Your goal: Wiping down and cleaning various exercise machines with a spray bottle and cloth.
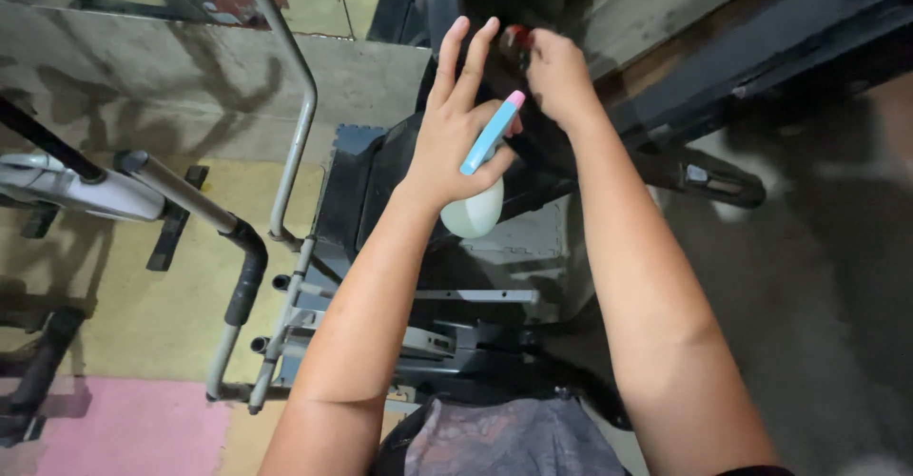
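Observation:
My left hand (pixel 455 124) is raised over a black exercise machine (pixel 380 181). It grips a white spray bottle (pixel 474 212) with a blue and pink trigger head between thumb and lower fingers, while the index and middle fingers stick up straight. My right hand (pixel 556 75) reaches further up and pinches a small red knob (pixel 514 37) on the machine's dark upright. What lies under the right palm is hidden.
Grey metal handrails (pixel 297 105) with black foam grips (pixel 245 281) run down the left of the machine. Another machine's white arm (pixel 57 183) shows at far left. The floor has yellow and pink mats (pixel 124 428); a dark frame beam (pixel 761 48) crosses the upper right.

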